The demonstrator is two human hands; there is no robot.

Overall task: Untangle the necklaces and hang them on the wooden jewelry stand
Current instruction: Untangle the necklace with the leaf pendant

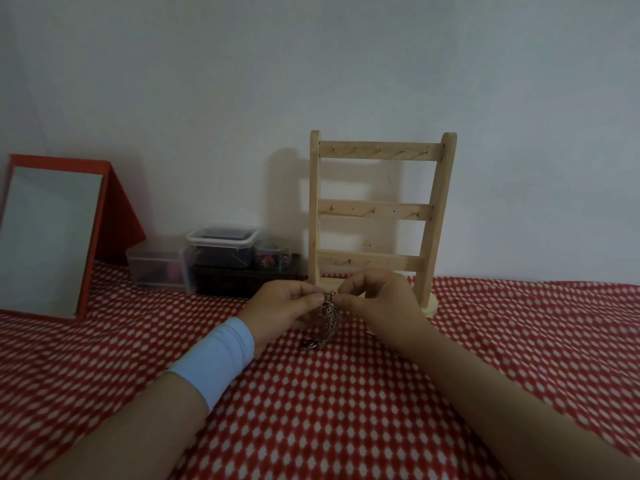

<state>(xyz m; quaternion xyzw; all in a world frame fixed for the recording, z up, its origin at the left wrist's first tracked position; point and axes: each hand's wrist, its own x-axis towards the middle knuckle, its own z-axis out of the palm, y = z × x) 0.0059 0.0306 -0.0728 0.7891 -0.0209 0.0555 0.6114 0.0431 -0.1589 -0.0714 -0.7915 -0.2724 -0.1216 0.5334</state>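
Left grip (pixel 284 304) and right grip (pixel 377 299) both pinch the top of the necklaces (pixel 327 315), fingertips of the two nearly touching, so each is grasping chain. Head view, the only one: the necklaces are one dark knotted clump held just above the table (pixel 346 410), right in front of the stand (pixel 377 209). The clump's lower end trails down to the red-and-white cloth. How many chains are in it is too blurred to tell. Stand upright against the wall; no chain shows on its hooks, so nothing is hung yet and the untangling step looks early. Risks, as judgement: pulling the two pinches apart would likely tighten the knot instead of loosening it, or snap a thin link or clasp. The trailing end could drag on the cloth and snag. A slipped pinch drops the clump back into a heap. The hands work close to the stand's base, so a jerk could knock it. A mirror (pixel 52 237) and plastic boxes (pixel 221 247) sit off to the left, well apart.
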